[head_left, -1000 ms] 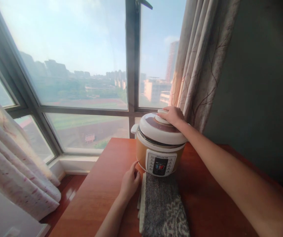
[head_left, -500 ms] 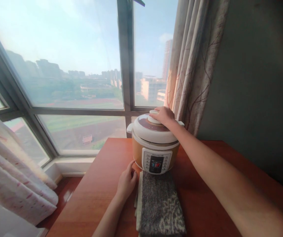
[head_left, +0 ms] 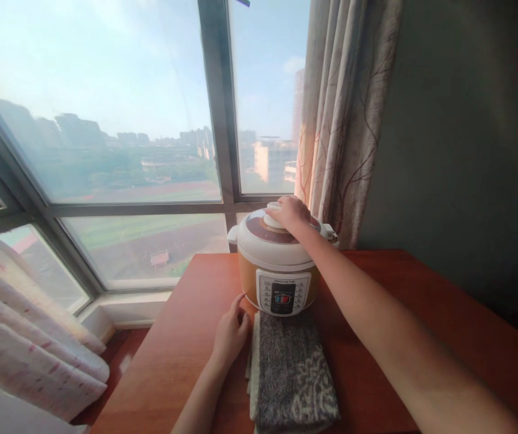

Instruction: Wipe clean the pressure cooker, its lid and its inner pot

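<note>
Pressure cooker (head_left: 277,274), orange-bodied with a white lid (head_left: 268,238), stands at the far edge of the wooden table (head_left: 181,355), close to the window (head_left: 105,120) and just beside the curtain (head_left: 344,120). Right hand (head_left: 289,212) is closed over the lid's top knob. Left hand (head_left: 230,333) rests loosely curled on the table, fingertips at the cooker's base. A folded grey cloth (head_left: 292,374) lies directly before the cooker, touching the left hand.

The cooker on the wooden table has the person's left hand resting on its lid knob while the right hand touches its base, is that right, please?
Not quite: the head view shows the hands swapped. The right hand rests on the lid knob of the cooker, while the left hand touches its base on the wooden table.
</note>
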Motion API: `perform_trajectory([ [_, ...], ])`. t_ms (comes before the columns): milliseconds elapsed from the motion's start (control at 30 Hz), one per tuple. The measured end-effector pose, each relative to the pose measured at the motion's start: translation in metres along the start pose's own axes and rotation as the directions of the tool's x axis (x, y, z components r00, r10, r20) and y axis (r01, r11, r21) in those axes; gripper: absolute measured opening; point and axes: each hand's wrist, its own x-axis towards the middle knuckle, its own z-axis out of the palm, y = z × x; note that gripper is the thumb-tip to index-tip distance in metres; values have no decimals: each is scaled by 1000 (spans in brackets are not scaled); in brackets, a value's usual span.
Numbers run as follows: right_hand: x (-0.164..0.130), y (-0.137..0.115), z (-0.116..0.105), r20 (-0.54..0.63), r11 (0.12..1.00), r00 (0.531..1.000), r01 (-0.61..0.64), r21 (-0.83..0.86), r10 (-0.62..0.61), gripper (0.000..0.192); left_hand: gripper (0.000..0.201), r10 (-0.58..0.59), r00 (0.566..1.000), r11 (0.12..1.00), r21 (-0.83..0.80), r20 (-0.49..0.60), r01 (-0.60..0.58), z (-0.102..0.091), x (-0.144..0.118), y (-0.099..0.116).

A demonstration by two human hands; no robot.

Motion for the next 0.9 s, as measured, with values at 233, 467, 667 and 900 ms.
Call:
perform_trajectory([
  [233, 1, 9, -5, 19, 989, 990, 144, -30, -143, 51, 51, -2, 1000, 1000, 7, 1, 2, -1, 0, 1],
  [467, 3, 15, -8, 37, 978, 979, 204, -34, -203, 50, 51, -5, 1000, 1000, -9, -5, 5, 0, -1, 0],
  [667, -18, 24, -9, -131, 977, 968, 214, -20, -215, 49, 52, 6, 1000, 1000, -20, -10, -6, 1, -1, -3],
  [900, -114, 60, -16, -546, 904, 835, 281, 324, -64, 35, 50, 4, 1000, 1000, 3, -23, -4, 2, -3, -3],
])
